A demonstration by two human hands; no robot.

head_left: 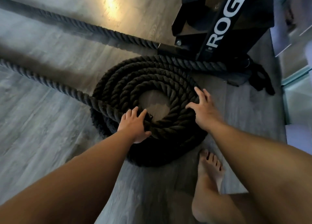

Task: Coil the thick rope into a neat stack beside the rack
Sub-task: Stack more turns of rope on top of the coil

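Standing just to the near right of the coil (pixel 152 81) is one bare foot (pixel 210 169), flat on the grey plank floor (pixel 42 130). Two bare hands reach the coil from the near side. The left hand (pixel 135 125) lies on its near-left rim, fingers laid fairly straight over the top turn and thumb against the outer side, pressing rather than closing round it. The right hand (pixel 204 108) touches the right rim with fingers spread wide, only the tips on the rope (pixel 168 122). There is one coil, a ring of thick black rope with about five turns across its top and more layers beneath; its hollow middle shows bare floor. Two straight lengths run off to the coil's far left: the near stretch (pixel 42 78) joins its left side, and the far stretch (pixel 76 23), blurred, reaches the base of the rack (pixel 224 21). That one black rack, with white lettering, stands just beyond the coil on the far right, the outermost turn running along its base. A black strap (pixel 263 81) lies to the coil's right, beside the rack.
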